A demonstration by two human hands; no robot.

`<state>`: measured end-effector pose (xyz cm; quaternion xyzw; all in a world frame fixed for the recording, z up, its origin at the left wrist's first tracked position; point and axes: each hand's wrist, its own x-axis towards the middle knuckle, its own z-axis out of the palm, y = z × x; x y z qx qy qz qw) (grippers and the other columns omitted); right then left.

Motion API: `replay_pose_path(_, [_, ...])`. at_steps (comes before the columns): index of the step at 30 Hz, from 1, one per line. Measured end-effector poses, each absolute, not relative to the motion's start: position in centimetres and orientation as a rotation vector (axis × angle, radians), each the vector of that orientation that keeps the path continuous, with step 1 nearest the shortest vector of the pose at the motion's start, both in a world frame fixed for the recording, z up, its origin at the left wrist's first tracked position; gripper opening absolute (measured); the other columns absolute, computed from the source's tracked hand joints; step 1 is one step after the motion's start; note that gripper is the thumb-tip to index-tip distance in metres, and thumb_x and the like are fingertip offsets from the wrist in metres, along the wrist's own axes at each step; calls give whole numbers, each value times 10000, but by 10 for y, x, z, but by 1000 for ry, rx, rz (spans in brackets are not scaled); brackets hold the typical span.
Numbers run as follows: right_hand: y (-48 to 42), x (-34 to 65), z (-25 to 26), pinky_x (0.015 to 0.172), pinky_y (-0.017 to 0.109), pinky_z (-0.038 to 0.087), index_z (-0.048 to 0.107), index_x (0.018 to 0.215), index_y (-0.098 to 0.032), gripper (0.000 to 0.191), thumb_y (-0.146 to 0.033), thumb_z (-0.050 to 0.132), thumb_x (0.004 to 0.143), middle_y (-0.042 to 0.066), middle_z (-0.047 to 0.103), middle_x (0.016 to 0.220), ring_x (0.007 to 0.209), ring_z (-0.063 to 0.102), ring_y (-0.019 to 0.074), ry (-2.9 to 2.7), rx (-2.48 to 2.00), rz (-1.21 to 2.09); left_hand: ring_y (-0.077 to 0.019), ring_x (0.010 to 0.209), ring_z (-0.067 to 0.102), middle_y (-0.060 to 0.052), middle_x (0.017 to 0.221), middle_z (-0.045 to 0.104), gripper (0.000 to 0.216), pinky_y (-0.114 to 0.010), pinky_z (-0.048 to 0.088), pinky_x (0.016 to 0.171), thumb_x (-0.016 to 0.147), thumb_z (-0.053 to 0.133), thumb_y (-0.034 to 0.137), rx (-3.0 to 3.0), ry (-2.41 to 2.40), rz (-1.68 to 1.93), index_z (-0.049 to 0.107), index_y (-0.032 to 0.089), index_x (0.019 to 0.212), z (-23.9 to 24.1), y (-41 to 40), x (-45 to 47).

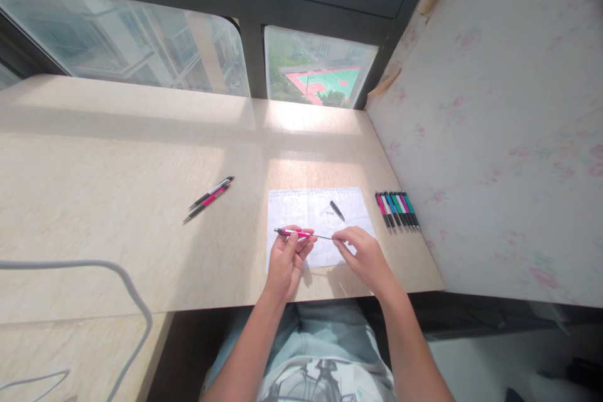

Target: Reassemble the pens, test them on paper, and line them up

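Observation:
My left hand (288, 262) is closed around a pink pen barrel (296, 233) with a black clicker end pointing left. A thin dark ink refill (323, 237) sticks out of the barrel's right end. Its far tip is pinched between the thumb and fingers of my right hand (360, 254). Both hands are over a white sheet of paper (287, 204). On the sheet, just beyond my right hand, lies a black pen grip section (336, 210). Beside it is a small spring-like piece (329, 213), too small to make out clearly.
Several pens (397, 208) in different colours lie in a row by the wall at the right. Two more pens, one pink (207, 203) and one silver (214, 191), lie side by side at the left. A grey cable (94, 263) loops over the table's (117, 201) left front.

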<state>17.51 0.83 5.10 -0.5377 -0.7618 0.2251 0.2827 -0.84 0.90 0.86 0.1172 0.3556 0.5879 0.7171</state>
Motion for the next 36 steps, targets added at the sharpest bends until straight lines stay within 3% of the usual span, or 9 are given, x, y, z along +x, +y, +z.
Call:
replay_pose_path(8, [3,195,17,721,337,466,642,902,-221,147,-217,496,881,50,688,862,785,612,210,-1942,-1672,463,-127,803,701,-63,939,726,267,-204,541,725,793,719,308,186,781,1397,585,187,990,5,10,-12])
replay_pose_path(17, [31,154,2,786,369,427,602,814,-206,102,-167,510,836,84,612,846,873,520,249,-1751,-1822,105,-122,768,691,-75,933,724,259,-199,528,681,797,715,295,206,767,1352,581,173,982,6,10,-11])
replay_pose_path(24, [48,142,0,792,392,426,622,881,-188,121,-247,518,865,117,607,894,908,508,271,-1668,-1865,128,-115,726,665,-88,917,717,238,-200,502,646,812,697,291,218,745,1341,578,165,975,4,9,-11])
replay_pose_path(28, [37,142,8,789,390,474,636,956,-180,188,-300,520,868,99,640,903,869,572,241,-1472,-1746,388,-100,699,636,-82,926,707,228,-213,504,665,813,694,301,224,740,1347,591,165,965,5,9,-10])
replay_pose_path(32, [13,128,19,731,343,548,632,1041,-190,273,-380,505,892,97,681,1024,873,662,207,-955,-1460,1098,-78,681,600,-65,937,689,219,-205,500,683,791,714,292,251,770,1356,628,156,938,7,11,-8])
replay_pose_path(36, [-3,108,24,907,372,535,676,992,-175,230,-337,598,848,97,708,1036,936,682,206,-529,-1164,1477,-90,670,581,-33,848,669,198,-209,493,696,785,713,300,437,907,1356,663,159,914,12,9,-9])
